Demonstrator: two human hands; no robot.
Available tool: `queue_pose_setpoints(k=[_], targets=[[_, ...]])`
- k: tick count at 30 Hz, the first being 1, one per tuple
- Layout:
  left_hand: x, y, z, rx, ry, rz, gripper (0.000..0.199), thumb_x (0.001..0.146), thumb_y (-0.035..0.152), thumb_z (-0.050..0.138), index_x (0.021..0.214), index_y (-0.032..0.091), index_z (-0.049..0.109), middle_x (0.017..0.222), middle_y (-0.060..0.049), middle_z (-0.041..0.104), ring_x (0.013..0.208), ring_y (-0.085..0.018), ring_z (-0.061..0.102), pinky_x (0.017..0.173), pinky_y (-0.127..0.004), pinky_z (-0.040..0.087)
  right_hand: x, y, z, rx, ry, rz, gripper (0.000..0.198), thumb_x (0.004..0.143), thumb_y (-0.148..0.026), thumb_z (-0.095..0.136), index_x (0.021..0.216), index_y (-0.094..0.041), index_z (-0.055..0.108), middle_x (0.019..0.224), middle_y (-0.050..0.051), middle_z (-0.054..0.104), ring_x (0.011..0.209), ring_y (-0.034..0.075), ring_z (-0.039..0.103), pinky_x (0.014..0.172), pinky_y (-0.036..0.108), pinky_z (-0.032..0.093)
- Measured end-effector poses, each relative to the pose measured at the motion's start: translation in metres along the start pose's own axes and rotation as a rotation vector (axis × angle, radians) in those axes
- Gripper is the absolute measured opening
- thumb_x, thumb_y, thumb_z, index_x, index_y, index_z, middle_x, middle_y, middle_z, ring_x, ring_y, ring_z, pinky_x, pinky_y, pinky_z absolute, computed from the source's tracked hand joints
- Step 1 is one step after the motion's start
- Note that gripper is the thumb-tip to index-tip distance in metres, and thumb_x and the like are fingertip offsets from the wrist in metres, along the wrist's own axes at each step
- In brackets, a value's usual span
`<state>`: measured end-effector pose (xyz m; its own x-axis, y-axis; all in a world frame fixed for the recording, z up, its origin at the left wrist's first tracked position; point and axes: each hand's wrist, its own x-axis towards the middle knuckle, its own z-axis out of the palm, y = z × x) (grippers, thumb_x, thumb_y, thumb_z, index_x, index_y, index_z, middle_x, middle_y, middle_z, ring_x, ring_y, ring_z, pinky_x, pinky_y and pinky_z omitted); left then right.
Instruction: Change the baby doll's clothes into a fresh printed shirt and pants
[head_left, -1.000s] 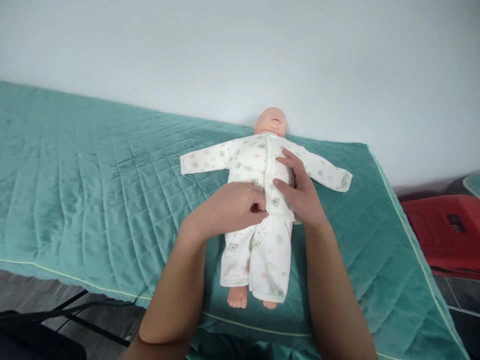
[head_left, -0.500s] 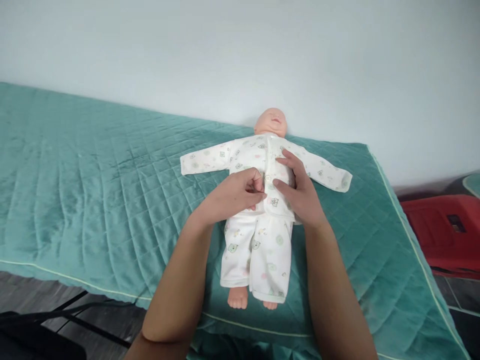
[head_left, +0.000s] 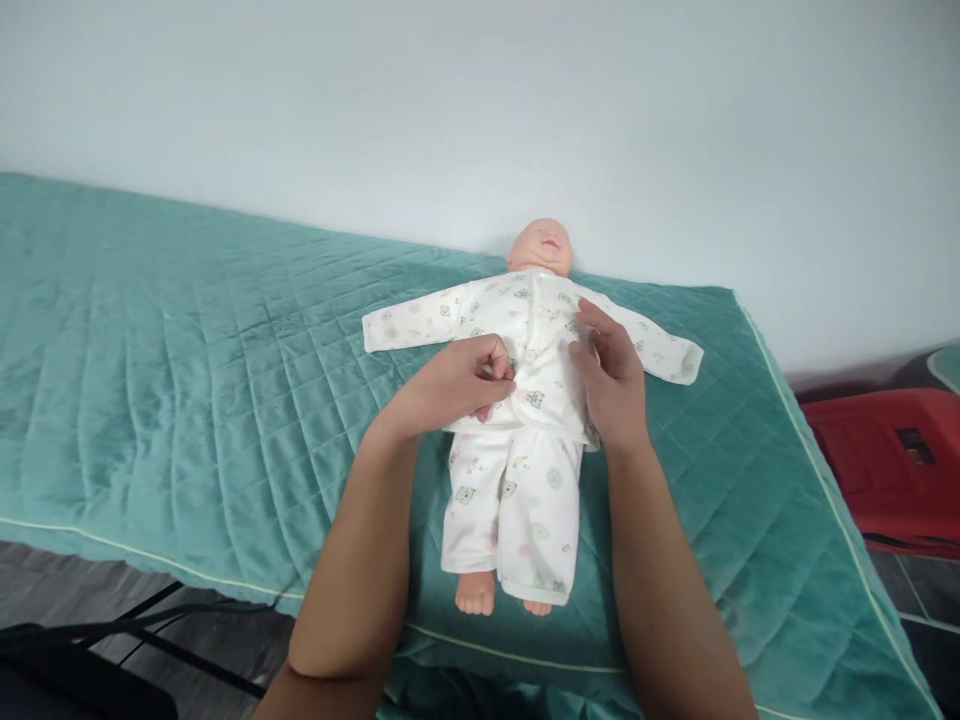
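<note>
Both my hands have crept up the doll's shirt (head_left: 525, 350) near the bed's far edge: left hand (head_left: 457, 385) pinches the placket, right hand (head_left: 611, 375) fingers pressed together on the cloth

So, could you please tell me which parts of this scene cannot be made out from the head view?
- Doll: its hands are hidden inside the shirt's long sleeves.
- Shirt front: whether the lower snaps are closed is hidden by the left hand and right hand.
- Red object: cut off by the right edge, so unidentifiable.
- Bed: its near corner is cut off by the bottom edge.
</note>
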<state>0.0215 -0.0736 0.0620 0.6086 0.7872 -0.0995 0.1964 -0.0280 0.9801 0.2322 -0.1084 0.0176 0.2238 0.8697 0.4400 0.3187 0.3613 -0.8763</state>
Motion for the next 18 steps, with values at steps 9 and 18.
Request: queue_pose_setpoints(k=[9, 18], targets=[[0.002, 0.001, 0.002, 0.136, -0.071, 0.056, 0.007, 0.085, 0.027, 0.060, 0.088, 0.021, 0.058, 0.078, 0.002, 0.059, 0.060, -0.009, 0.053, 0.048, -0.020, 0.042, -0.001, -0.004, -0.003, -0.299, -0.279, -0.008, 0.069, 0.087, -0.049, 0.069, 0.148, -0.038, 0.039, 0.168, 0.002, 0.021, 0.157, 0.026, 0.014, 0.127, 0.058, 0.016], [0.021, -0.008, 0.024, 0.358, 0.447, 0.313, 0.010, 0.089, 0.026, 0.059, 0.096, 0.021, 0.063, 0.096, -0.001, 0.067, 0.079, -0.013, 0.058, 0.073, -0.026, 0.046, 0.000, -0.003, -0.004, -0.314, -0.315, -0.008, 0.078, 0.084, -0.052, 0.072, 0.151, -0.040, 0.035, 0.169, 0.001, 0.017, 0.158, 0.028, 0.010, 0.127, 0.059, 0.015]])
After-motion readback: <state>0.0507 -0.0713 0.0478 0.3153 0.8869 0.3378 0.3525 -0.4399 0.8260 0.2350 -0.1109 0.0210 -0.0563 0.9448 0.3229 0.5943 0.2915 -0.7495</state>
